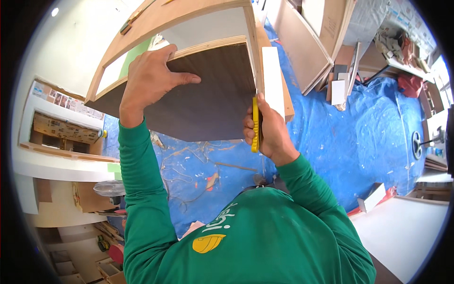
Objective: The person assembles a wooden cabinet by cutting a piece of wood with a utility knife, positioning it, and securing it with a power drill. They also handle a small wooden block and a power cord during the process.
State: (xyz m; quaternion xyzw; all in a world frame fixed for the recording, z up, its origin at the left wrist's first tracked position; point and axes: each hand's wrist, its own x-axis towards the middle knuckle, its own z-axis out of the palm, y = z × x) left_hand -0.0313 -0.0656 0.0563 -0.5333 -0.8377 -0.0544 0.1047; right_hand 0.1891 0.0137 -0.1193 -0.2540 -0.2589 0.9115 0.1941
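My right hand [274,130] is closed round a yellow utility knife [255,125]. It holds the knife upright, its tip at the right edge of a dark brown plywood panel [208,99]. That panel is the near face of a wooden cabinet frame [194,13] with pale plywood edges. My left hand [151,78] grips the panel's upper edge; its fingers go over the edge and are partly hidden, and its thumb lies on the dark face. Just right of the knife stands a white strip [273,80] along the cabinet's side.
A screwdriver [135,20] lies on the cabinet frame. Large boards [302,52] lean at the upper right. Blue sheeting [340,137] covers the floor, with a loose cord [179,165] and scraps on it. A fan [109,188] stands at left, and a white panel [402,232] lies at lower right.
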